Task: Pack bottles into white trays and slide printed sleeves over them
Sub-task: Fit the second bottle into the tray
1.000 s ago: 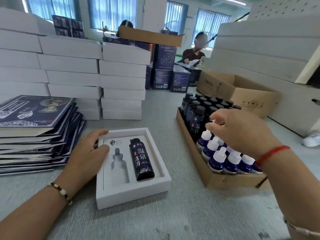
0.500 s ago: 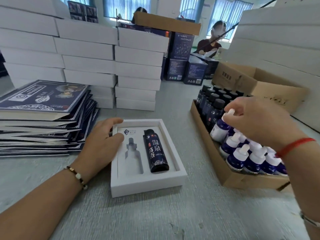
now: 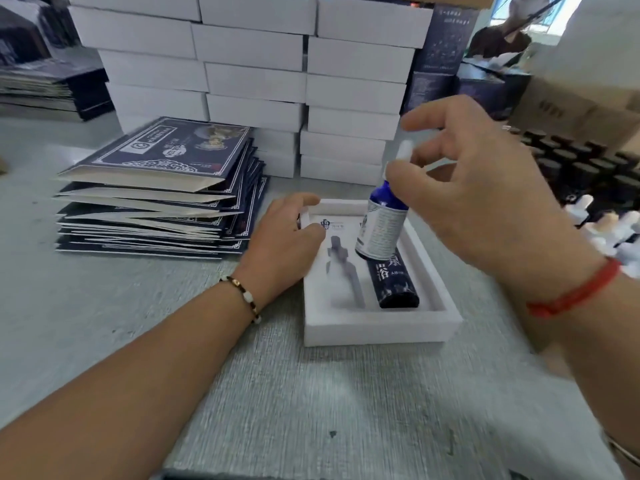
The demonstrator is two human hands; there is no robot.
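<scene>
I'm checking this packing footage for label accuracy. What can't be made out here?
- Head view: the blue dropper bottle label text is motion-blurred.
- The black bottle has its top hidden behind the dropper bottle.
- The right hand covers its grip on the white cap.
- The bottle crate is cut off at the right edge.

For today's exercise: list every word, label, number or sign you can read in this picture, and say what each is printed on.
"泉" and "浴", white characters partly hidden: on the dark bottle lying in the white tray.
Label on the blue dropper bottle held by the right hand: too small and blurred.
Logo inside the tray by the left hand: blurred.
Printed sleeves: ornament and text unreadable.
Dark cartons behind: unreadable.
</scene>
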